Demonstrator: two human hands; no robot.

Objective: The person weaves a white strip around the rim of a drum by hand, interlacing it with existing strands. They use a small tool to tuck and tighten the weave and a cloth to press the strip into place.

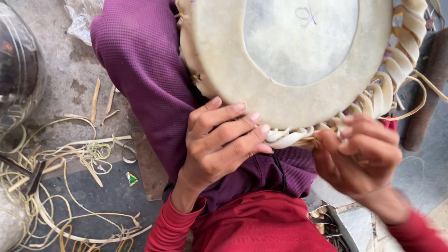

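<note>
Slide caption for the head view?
Both hands, left and right, work the lacing on a drum.

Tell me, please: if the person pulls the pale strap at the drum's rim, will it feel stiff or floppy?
Probably springy rather than limp: the strap holds an open loop in the air beside the drum. Likely tough, as the lacing keeps firm folds. The right hand pinches it; the left hand steadies the rim.

Left hand [219,140] and right hand [361,156] at the drum's [242,70] braided hide lacing [289,137], fingers [247,135] against its rim.

The drum [284,60] runs off the top edge; the right hand [359,156] is blurred.
</note>
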